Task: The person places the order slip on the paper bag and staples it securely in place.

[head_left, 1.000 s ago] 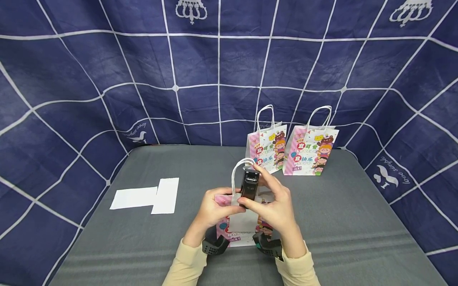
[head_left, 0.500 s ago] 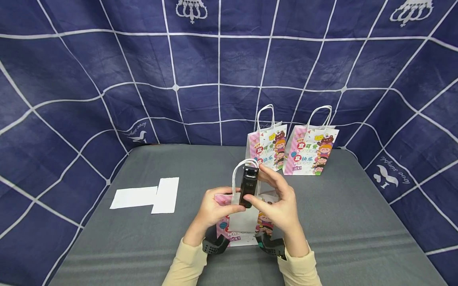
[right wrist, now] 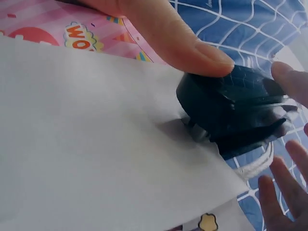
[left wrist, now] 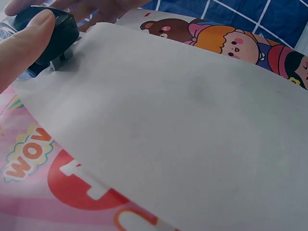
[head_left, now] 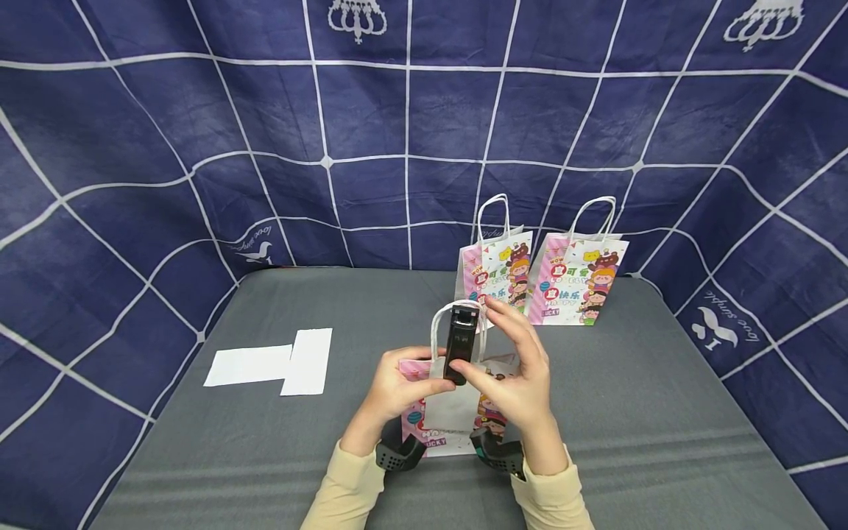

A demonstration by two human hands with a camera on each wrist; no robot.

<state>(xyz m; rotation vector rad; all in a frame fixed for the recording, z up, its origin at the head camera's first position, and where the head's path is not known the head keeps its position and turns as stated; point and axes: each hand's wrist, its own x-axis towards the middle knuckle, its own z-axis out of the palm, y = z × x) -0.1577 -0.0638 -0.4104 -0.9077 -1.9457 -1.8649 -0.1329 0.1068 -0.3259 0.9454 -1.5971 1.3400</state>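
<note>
In the head view, a pink and white paper gift bag point(head_left: 433, 443) is at the table's front with a white paper sheet point(head_left: 450, 411) over its face. My left hand point(head_left: 397, 383) pinches the bag's top edge and the sheet, thumb in front, some fingers hidden behind. A small black stapler point(head_left: 461, 342) stands over that edge, its jaws around it. My right hand point(head_left: 523, 375) holds the stapler, thumb on its near side and forefinger raised beside the handle. In the right wrist view the stapler point(right wrist: 226, 106) sits at the corner of the white sheet point(right wrist: 96, 130).
Two matching gift bags point(head_left: 493, 272) with white rope handles stand at the back right. Two blank white paper slips point(head_left: 308, 361) lie overlapping on the left of the grey table point(head_left: 629, 427). A blue cloth with white lines point(head_left: 371, 110) hangs behind.
The stapler has turned more upright between the hands. My right forefinger has shifted right, away from the stapler's top. The left hand and the bag have hardly moved.
</note>
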